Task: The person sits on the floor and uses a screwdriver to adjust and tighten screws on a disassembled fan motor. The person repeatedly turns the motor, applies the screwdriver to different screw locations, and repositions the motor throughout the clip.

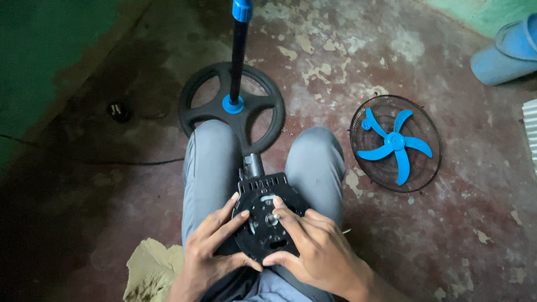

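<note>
A black fan motor housing [263,193] rests on my lap between my knees, its round face and metal shaft turned up. My left hand [210,249] grips the housing's left side, fingers spread over its face. My right hand [310,246] holds the right side, with its index finger and thumb at the shaft in the middle. Beyond my knees stands the fan's black round base [196,95] with a black pole and blue collar [233,104].
A black wire fan grille [428,168] lies on the worn red floor at the right with a blue fan blade [394,142] in it. A tan cloth [148,268] lies by my left thigh. A blue bucket [506,53] lies at the upper right. A thin cable [128,163] crosses the floor at the left.
</note>
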